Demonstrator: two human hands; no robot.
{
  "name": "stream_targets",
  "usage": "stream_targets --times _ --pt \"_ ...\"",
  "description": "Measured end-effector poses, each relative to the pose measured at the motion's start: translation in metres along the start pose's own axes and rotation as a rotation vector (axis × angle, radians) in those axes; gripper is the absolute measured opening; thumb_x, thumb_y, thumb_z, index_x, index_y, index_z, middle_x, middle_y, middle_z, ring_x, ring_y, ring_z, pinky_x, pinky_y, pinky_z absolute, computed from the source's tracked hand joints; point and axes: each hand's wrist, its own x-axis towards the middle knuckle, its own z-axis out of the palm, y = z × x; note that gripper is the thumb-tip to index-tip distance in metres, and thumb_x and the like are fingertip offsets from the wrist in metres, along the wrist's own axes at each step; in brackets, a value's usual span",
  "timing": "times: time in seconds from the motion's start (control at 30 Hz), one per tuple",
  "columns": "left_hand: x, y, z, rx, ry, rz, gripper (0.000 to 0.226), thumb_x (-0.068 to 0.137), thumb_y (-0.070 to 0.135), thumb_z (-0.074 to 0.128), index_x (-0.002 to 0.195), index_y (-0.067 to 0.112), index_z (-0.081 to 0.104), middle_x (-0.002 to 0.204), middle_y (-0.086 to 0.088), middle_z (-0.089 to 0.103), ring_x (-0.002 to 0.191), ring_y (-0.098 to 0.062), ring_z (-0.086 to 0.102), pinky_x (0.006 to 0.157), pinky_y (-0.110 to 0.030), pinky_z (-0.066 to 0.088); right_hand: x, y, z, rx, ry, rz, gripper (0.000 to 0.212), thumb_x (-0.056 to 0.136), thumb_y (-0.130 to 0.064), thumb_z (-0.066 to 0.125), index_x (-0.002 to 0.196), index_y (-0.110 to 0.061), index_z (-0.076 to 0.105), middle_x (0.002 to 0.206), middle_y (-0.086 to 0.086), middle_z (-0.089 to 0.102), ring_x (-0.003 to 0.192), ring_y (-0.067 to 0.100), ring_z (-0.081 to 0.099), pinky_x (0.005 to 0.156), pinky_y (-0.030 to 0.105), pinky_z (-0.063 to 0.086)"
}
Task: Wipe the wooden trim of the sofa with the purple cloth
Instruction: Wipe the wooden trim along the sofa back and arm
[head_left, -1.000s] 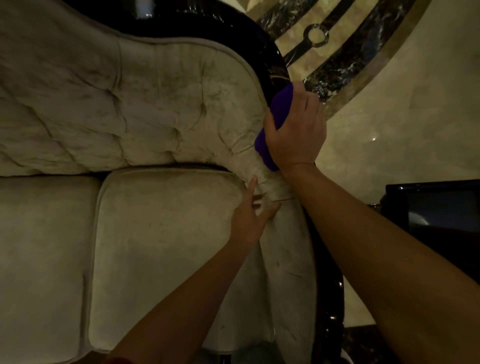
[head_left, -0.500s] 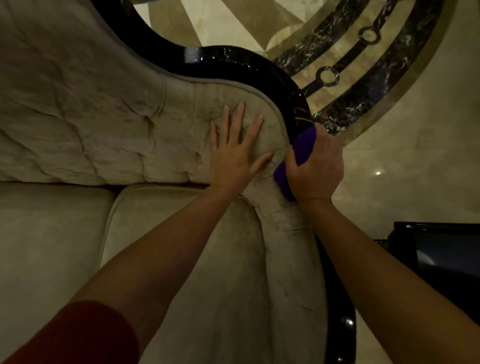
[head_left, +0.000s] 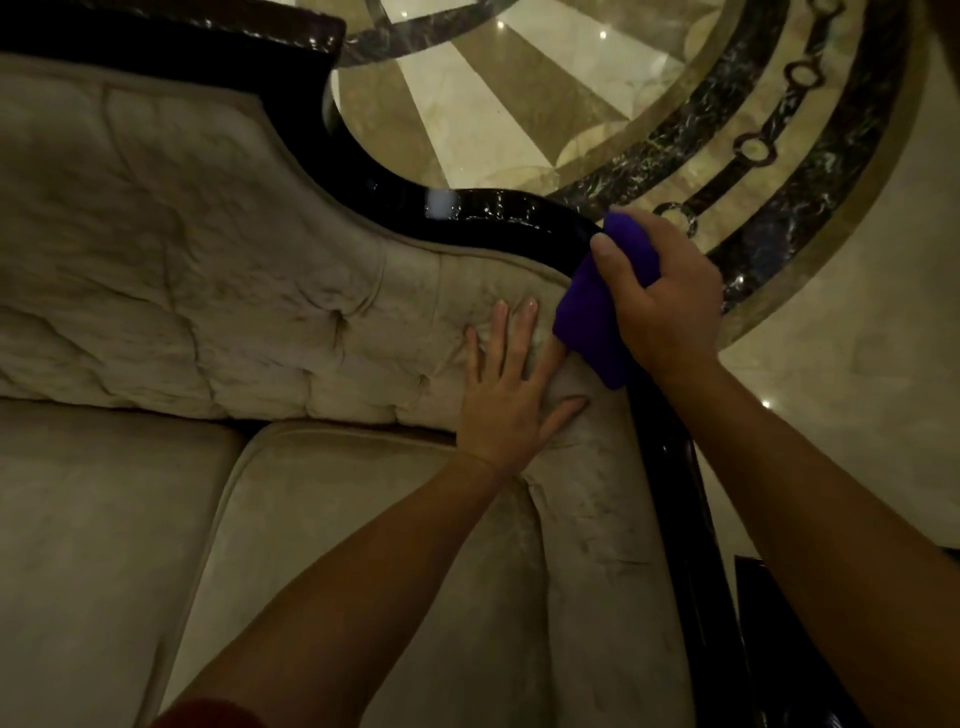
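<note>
A pale, tufted sofa (head_left: 218, 291) fills most of the view from above, its backrest running along the top left and its seat cushion (head_left: 363, 545) lying below. Beyond it spreads a polished marble floor (head_left: 519, 119) inlaid with dark curved bands and rings. A glossy black wooden trim (head_left: 467, 213) edges the backrest, dips in a curve, crests over the corner and then runs down the outer side of the arm toward the lower right.

The person's right arm reaches in from the lower right, the left from the bottom edge, where a red sleeve (head_left: 208, 716) just shows.

The right hand (head_left: 670, 306) is curled round the purple cloth (head_left: 597, 317), thumb across its upper part, clamping it against the trim at the corner where backrest meets arm. The cloth is bunched into a thick pad; its long axis slants from upper right near the thumb to lower left, and its lower end sticks out below the hand, lying on the trim and the edge of the upholstery. In the dim light its folds are hard to make out.

The left hand (head_left: 511, 395) lies flat on the backrest just beside the cloth, fingers spread and straight, pointing up toward the trim.
</note>
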Motion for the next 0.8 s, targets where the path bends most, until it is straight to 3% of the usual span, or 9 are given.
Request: stream_targets --times 0.1,0.23,0.37,0.47,0.6,0.73,0.8 --pt "-0.001 -0.003 0.003 -0.023 0.019 0.023 0.079 0.097 0.066 0.055 0.16 0.027 0.03 0.17 -0.017 0.022 0.157 -0.043 0.017 0.121 -0.07 0.021 0.031 -0.018 0.005 0.054 -0.135 -0.005 0.052 0.096 -0.064 0.053 0.13 -0.027 0.067 0.115 -0.005 0.074 0.104 0.013 0.068 0.093 0.044 0.055" --pt "0.0 -0.003 0.006 -0.029 0.027 0.03 0.077 0.096 0.066 0.054 0.159 0.027 0.031 0.17 -0.019 0.022 0.157 -0.043 0.016 0.124 -0.07 0.015 0.053 -0.035 0.026 -0.011 -0.137 -0.064 0.055 0.094 -0.066 0.055 0.132 -0.026 0.055 0.113 -0.006 0.07 0.096 0.012 0.064 0.083 0.031 0.045" --pt "0.0 -0.004 0.006 -0.039 0.021 0.027 0.076 0.096 0.066 0.054 0.159 0.027 0.034 0.168 -0.016 0.022 0.158 -0.041 0.015 0.125 -0.069 0.011 0.065 -0.048 0.043 -0.025 -0.122 -0.054 0.043 0.095 -0.066 0.053 0.1 -0.023 0.057 0.092 -0.005 0.063 0.082 0.016 0.061 0.071 0.031 0.04" --pt "-0.003 -0.003 0.008 -0.058 0.002 0.02 0.077 0.096 0.067 0.053 0.159 0.028 0.034 0.17 -0.014 0.023 0.16 -0.038 0.008 0.125 -0.069 0.009 0.074 -0.06 0.055 -0.072 -0.129 -0.052 0.043 0.098 -0.065 0.05 0.087 -0.025 0.062 0.079 -0.003 0.062 0.075 0.02 0.061 0.066 0.033 0.039" --pt "-0.002 -0.009 0.014 -0.079 -0.037 0.016 0.079 0.099 0.069 0.043 0.164 0.028 0.025 0.175 -0.008 0.01 0.162 -0.037 0.0 0.126 -0.066 -0.003 0.076 -0.09 0.08 -0.206 -0.142 -0.155 0.053 0.104 -0.061 0.04 0.094 -0.021 0.072 0.081 0.0 0.066 0.077 0.025 0.063 0.064 0.035 0.043" --pt "-0.007 -0.01 0.023 -0.021 -0.176 0.015 0.071 0.097 0.069 0.047 0.145 0.017 0.059 0.164 -0.012 0.033 0.16 -0.04 0.013 0.126 -0.064 -0.008 0.074 -0.127 0.115 -0.393 -0.16 -0.245 0.053 0.108 -0.051 0.034 0.095 -0.016 0.071 0.089 0.007 0.07 0.082 0.031 0.064 0.066 0.037 0.039" --pt "-0.008 -0.01 0.024 0.016 -0.208 -0.005 0.069 0.093 0.067 0.053 0.139 0.017 0.063 0.156 -0.012 0.038 0.153 -0.039 0.025 0.127 -0.063 -0.01 0.072 -0.136 0.123 -0.402 -0.18 -0.231 0.054 0.109 -0.051 0.032 0.094 -0.015 0.069 0.089 0.008 0.07 0.083 0.032 0.065 0.067 0.039 0.038"
